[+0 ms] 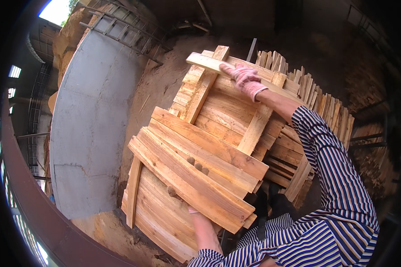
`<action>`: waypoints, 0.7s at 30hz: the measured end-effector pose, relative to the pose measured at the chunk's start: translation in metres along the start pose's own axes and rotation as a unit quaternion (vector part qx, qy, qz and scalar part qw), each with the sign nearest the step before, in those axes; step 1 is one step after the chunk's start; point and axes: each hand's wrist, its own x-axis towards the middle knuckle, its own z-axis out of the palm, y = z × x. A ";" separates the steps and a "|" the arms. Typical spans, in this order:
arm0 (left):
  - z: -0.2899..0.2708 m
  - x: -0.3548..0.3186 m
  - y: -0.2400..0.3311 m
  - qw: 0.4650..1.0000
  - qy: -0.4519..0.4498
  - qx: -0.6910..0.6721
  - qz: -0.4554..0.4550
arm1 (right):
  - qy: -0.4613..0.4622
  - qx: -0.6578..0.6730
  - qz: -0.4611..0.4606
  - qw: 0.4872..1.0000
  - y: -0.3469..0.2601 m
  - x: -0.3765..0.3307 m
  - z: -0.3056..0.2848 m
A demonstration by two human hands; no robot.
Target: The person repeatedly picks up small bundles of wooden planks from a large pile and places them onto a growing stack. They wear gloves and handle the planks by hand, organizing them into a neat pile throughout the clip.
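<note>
My right hand, in a pink and white glove, is closed on a pale wooden board at the far end of a stack of planks. The board lies across two crosspieces, and its near part runs under my forearm. My left hand reaches to the near edge of a loose plank; only a bit of glove shows and its fingers are hidden by the wood. Several planks lie side by side there, slightly fanned, with dark round knots on them. Under them is a layer of boards.
A large grey metal sheet curves along the left. Behind the stack at right stand many upright-ended slats. A ladder-like frame leans at the far left, and a brown metal beam bends along the lower left.
</note>
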 end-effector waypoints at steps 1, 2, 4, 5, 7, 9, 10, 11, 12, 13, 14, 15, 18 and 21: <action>-0.003 -0.003 0.004 1.000 0.003 0.001 0.003 | -0.140 0.441 0.041 0.886 -0.014 0.005 -0.048; -0.002 0.000 0.007 1.000 -0.002 0.001 0.003 | -0.219 0.637 0.109 0.731 -0.026 0.006 -0.089; -0.002 0.001 0.012 1.000 -0.012 -0.002 0.005 | -0.217 0.667 0.018 0.712 -0.047 -0.021 -0.163; 0.005 0.004 0.014 1.000 -0.026 -0.003 0.005 | -0.199 0.701 -0.019 0.685 -0.062 -0.032 -0.176; 0.007 0.007 0.014 0.999 -0.051 -0.006 0.002 | -0.135 0.692 0.000 0.709 -0.092 -0.051 -0.196; 0.010 0.012 0.011 0.997 -0.080 -0.013 -0.003 | -0.082 0.604 0.003 0.793 -0.097 -0.053 -0.197; 0.009 0.011 0.014 0.996 -0.092 -0.016 0.001 | -0.055 0.560 -0.001 0.826 -0.081 -0.056 -0.217; 0.001 0.008 0.014 0.995 -0.097 -0.020 0.002 | -0.184 0.671 -0.086 0.713 -0.064 -0.066 -0.237; -0.003 0.005 0.016 0.994 -0.106 -0.022 0.007 | -0.202 0.721 -0.138 0.649 -0.043 -0.080 -0.263; -0.016 -0.001 0.014 0.994 -0.100 -0.030 0.008 | -0.182 0.767 -0.152 0.597 -0.047 -0.100 -0.275; -0.023 -0.006 0.010 0.995 -0.093 -0.042 0.009 | -0.164 0.807 -0.167 0.542 -0.051 -0.115 -0.280; -0.032 -0.007 0.007 0.995 -0.089 -0.049 0.010 | -0.174 0.812 -0.150 0.536 -0.053 -0.120 -0.276; -0.031 0.001 -0.005 0.994 -0.064 -0.087 0.010 | -0.221 0.838 -0.099 0.489 -0.047 -0.125 -0.257; -0.025 0.012 -0.005 0.993 -0.036 -0.114 0.018 | -0.238 0.819 -0.060 0.518 -0.039 -0.119 -0.249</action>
